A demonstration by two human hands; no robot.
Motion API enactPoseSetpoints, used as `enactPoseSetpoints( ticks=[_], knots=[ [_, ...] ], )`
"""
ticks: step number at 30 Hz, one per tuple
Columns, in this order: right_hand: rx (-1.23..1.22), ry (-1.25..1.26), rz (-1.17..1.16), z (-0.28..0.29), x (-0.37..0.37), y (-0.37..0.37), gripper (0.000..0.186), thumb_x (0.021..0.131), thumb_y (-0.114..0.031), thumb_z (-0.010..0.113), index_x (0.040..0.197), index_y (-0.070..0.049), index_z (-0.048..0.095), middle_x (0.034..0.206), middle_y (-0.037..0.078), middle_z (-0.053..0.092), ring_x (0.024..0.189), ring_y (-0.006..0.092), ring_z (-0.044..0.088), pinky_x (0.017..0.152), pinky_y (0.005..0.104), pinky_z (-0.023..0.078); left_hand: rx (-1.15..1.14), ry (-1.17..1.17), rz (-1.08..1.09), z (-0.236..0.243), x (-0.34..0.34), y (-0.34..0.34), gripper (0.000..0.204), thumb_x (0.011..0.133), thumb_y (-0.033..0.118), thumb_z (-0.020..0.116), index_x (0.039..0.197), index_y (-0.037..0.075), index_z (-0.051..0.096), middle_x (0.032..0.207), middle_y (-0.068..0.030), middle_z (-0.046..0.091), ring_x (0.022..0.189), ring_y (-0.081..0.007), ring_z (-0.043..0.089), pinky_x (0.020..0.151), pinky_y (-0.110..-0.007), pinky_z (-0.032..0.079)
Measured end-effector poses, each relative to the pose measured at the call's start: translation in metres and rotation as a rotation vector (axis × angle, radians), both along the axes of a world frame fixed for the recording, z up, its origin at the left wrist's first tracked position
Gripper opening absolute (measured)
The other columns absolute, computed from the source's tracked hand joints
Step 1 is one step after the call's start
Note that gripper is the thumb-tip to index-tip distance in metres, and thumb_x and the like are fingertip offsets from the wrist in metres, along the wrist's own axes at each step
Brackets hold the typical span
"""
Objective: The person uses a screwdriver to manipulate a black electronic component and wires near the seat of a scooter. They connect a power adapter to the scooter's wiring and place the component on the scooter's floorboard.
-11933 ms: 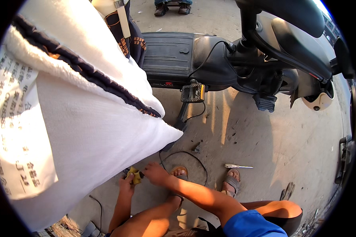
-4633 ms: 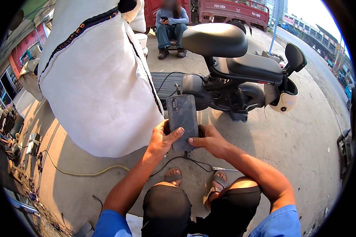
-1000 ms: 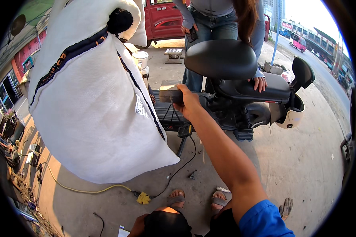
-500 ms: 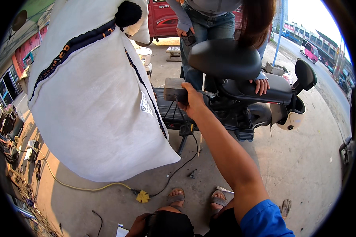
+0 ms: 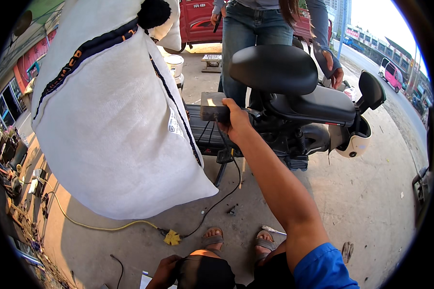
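Note:
My right hand [image 5: 235,120] is closed around a grey, boxy charger [image 5: 213,106], held over the footboard of a black electric scooter [image 5: 318,106]. Black cables hang from the charger. A black cord [image 5: 236,180] loops down to a yellow socket [image 5: 172,237] on the ground, which joins a yellow extension cord [image 5: 94,230]. Low in the picture, my left hand [image 5: 166,270] rests against my left knee, its fingers largely hidden. Left of the charger, a big white quilted cover [image 5: 115,130] with dark trim drapes over the scooter's front.
Across the scooter stands a person in jeans [image 5: 255,43], one hand behind the seat. A white helmet [image 5: 359,142] hangs at the rear. Behind are a red vehicle [image 5: 200,21] and a white bucket [image 5: 174,65]. Tools and clutter [image 5: 14,159] line the left; a glove [image 5: 347,251] lies right.
The other person has straightened and lifted a hand off the seat, moving it back to the right. My right hand keeps hold of the charger, nearly still. A pink vehicle has moved along the road.

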State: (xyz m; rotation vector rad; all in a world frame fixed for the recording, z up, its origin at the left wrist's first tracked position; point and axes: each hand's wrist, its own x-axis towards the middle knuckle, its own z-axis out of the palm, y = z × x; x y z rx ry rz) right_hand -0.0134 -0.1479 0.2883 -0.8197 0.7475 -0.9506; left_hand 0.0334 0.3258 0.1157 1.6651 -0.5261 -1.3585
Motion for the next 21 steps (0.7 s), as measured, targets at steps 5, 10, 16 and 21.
enactPoseSetpoints(
  ticks=[5, 10, 16, 21],
  knots=[
    [0.002, 0.005, 0.022, 0.001, -0.002, 0.001, 0.040, 0.080, -0.035, 0.074, 0.097, 0.000, 0.062, 0.084, 0.011, 0.064, 0.065, 0.0176, 0.064, 0.043, 0.0283, 0.054, -0.041, 0.198, 0.115, -0.027, -0.004, 0.003, 0.040, 0.098, 0.030, 0.051, 0.118, -0.003, 0.064, 0.106, -0.0094, 0.068, 0.096, -0.0161, 0.061, 0.086, -0.031, 0.050],
    [0.021, 0.040, 0.024, 0.007, -0.006, 0.009, 0.039, 0.080, -0.034, 0.075, 0.099, -0.002, 0.062, 0.087, 0.010, 0.064, 0.067, 0.0172, 0.063, 0.045, 0.0286, 0.053, 0.108, 0.219, 0.127, -0.028, -0.012, 0.001, 0.034, 0.097, 0.017, 0.054, 0.119, -0.008, 0.060, 0.111, -0.0151, 0.067, 0.098, -0.0188, 0.063, 0.086, -0.030, 0.050],
    [0.040, -0.003, 0.025, 0.003, -0.014, 0.001, 0.040, 0.079, -0.033, 0.075, 0.100, -0.002, 0.061, 0.087, 0.009, 0.062, 0.069, 0.0176, 0.063, 0.046, 0.0289, 0.051, 0.160, 0.213, 0.117, -0.019, -0.013, -0.007, 0.041, 0.096, 0.018, 0.055, 0.126, -0.009, 0.057, 0.118, -0.0167, 0.065, 0.104, -0.0204, 0.062, 0.092, -0.032, 0.048],
    [0.069, -0.016, 0.046, 0.005, -0.013, 0.002, 0.043, 0.084, -0.035, 0.068, 0.111, -0.003, 0.059, 0.088, 0.012, 0.063, 0.068, 0.0221, 0.065, 0.050, 0.0273, 0.051, -0.128, -0.110, -0.070, -0.094, 0.006, 0.022, 0.051, 0.098, 0.038, 0.051, 0.129, -0.002, 0.058, 0.121, -0.0123, 0.065, 0.107, -0.0204, 0.059, 0.094, -0.034, 0.048]
  ],
)
